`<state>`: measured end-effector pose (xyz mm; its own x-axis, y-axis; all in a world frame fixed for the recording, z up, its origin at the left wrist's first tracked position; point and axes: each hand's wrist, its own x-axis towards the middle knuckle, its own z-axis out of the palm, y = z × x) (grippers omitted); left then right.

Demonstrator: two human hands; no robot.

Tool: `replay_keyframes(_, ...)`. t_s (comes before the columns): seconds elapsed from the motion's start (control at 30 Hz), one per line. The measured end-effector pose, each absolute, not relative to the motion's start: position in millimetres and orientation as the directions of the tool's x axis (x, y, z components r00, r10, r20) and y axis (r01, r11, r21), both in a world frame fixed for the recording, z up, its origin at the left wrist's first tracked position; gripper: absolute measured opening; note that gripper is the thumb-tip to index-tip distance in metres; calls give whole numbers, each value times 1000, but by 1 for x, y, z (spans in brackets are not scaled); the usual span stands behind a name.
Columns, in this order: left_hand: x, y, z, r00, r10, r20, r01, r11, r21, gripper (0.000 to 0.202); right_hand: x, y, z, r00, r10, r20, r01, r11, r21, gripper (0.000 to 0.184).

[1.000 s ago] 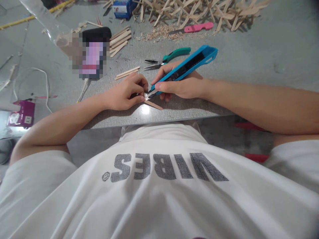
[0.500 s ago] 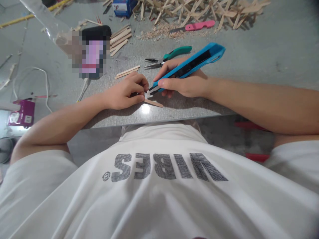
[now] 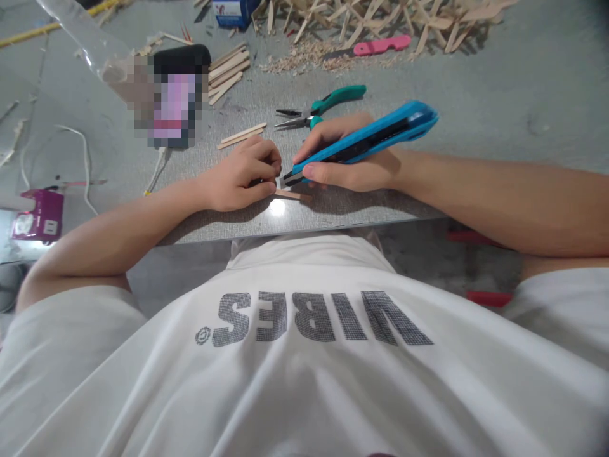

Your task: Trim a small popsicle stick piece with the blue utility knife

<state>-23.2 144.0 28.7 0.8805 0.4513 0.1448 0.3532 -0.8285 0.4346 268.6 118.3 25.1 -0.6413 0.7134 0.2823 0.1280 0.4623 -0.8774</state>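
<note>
Stick (image 3: pixel 294 195) lies flat on table (image 3: pixel 333 216), near front edge. Left hand (image 3: pixel 240 176) pins stick's left end, fingers curled down on it. Right hand (image 3: pixel 349 166) clamped round knife (image 3: pixel 366 138), blade tip at stick just right of left fingers. Judgement: keep blade low, press steadily, cut away from pinning fingertips. Pliers (image 3: pixel 320 106) beyond stick, untouched.
</note>
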Motion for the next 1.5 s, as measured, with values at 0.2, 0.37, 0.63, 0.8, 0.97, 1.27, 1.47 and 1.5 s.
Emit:
replay_keyframes(0.2,-23,143,29,874,463,147,358,-819,448,32,270,119,22,-636,717,285,126,461,-878,28)
replay_keyframes(0.37,-24,145,30,877,463,125,365,-814,452,31,269,116,25,-629,721,291,139,472,-870,28)
replay_keyframes(0.63,-23,144,29,867,480,133,375,-805,459,33,266,113,28,-610,750,257,155,431,-889,30)
replay_keyframes(0.8,-23,144,30,869,478,128,373,-802,467,34,267,112,29,-613,754,237,189,431,-882,32)
replay_keyframes(0.97,-24,143,27,866,482,133,381,-807,451,35,268,117,27,-695,654,299,116,512,-851,25)
replay_keyframes(1.27,-25,142,29,880,456,130,355,-815,458,39,258,114,27,-617,784,69,104,168,-980,24)
replay_keyframes(1.47,-24,142,27,865,480,149,365,-804,469,39,252,112,27,-613,789,38,62,95,-994,46)
replay_keyframes(1.5,-24,143,27,866,478,148,363,-804,470,39,252,112,27,-612,790,39,58,95,-994,47)
